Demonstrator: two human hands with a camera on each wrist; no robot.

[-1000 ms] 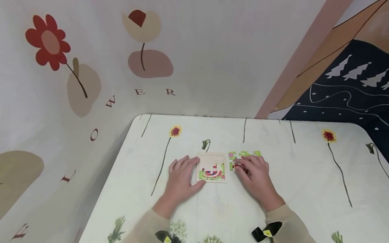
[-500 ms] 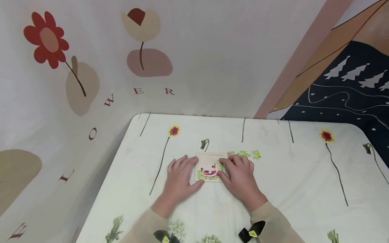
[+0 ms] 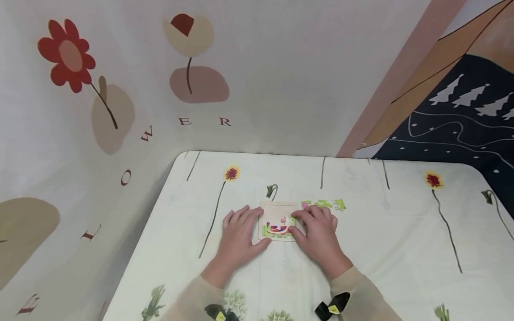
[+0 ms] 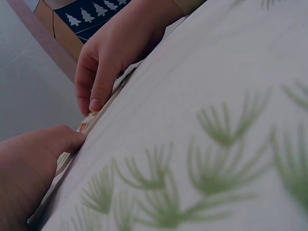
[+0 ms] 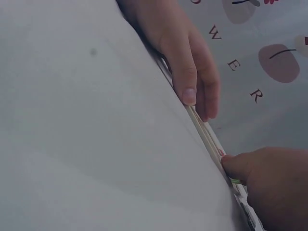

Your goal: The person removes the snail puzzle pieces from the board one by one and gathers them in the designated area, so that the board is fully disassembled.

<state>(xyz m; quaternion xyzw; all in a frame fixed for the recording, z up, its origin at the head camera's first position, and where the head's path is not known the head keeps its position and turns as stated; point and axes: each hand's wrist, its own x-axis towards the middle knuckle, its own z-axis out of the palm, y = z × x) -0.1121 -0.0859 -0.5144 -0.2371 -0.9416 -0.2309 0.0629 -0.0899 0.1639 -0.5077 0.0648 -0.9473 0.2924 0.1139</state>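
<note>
A small square wooden jigsaw board (image 3: 277,208) lies on the table, its lower part filled with a colourful picture, its upper part bare wood. My left hand (image 3: 239,234) rests along the board's left side, fingers stretched out and thumb at the near left corner. Over the board's right side, my right hand (image 3: 319,234) pinches a puzzle piece (image 3: 290,220) between thumb and index finger, mostly hidden by the fingertips. A green edge shows under the right thumb (image 5: 236,161) in the right wrist view. In the left wrist view, both hands meet the board's thin edge (image 4: 81,129).
Several loose green puzzle pieces (image 3: 323,203) lie just beyond the right hand, partly covered by it. The table (image 3: 401,232) has a white cloth printed with flowers. A printed fabric wall (image 3: 281,89) rises behind and to the left.
My right hand has moved left from the loose pieces to the board's right side, carrying a piece, which now looks paler and tilted there. My left hand has stayed in place.
</note>
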